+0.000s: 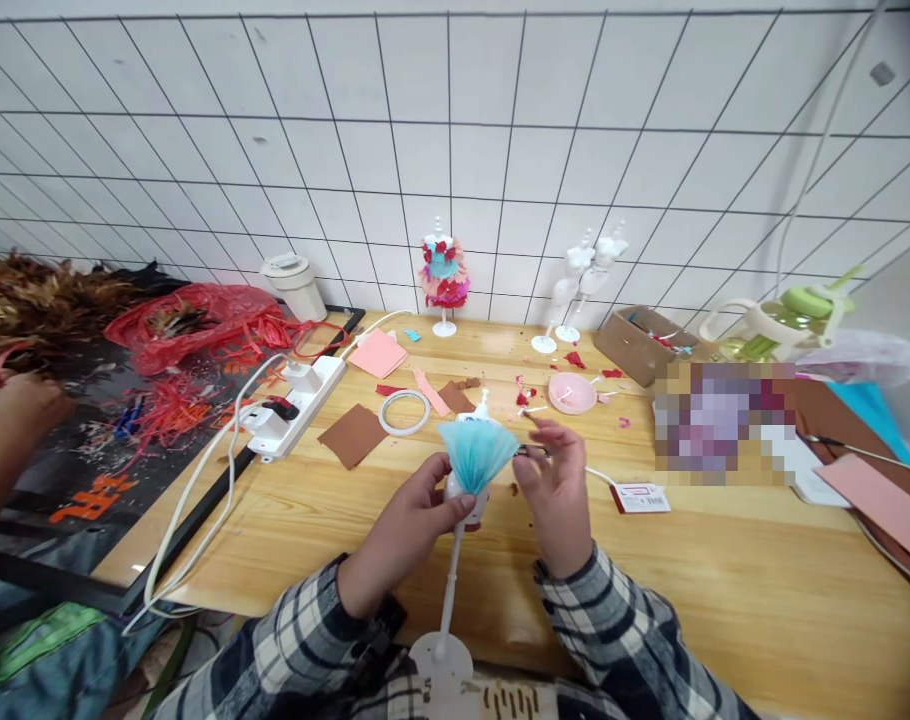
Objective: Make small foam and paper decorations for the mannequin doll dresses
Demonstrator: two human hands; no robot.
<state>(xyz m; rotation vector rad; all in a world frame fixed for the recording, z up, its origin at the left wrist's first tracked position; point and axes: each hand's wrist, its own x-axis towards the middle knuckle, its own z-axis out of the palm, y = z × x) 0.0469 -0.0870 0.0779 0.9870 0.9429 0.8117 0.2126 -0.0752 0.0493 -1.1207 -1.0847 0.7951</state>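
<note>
A small white dress form on a thin stand tilts toward me, its round base near my lap. My left hand is closed around its lower body, the thumb pressing the narrow end of a pleated turquoise paper fan against it. The fan spreads upward over the torso. Just right of the fan's edge is my right hand, fingers curled together. Something small and dark shows at its fingertips, too small to name. A pink dish and red paper scraps lie beyond it.
A decorated dress form and two bare ones stand by the wall. Brown paper, a tape ring and a power strip lie left. A cardboard box stands right. Another person's hand is far left.
</note>
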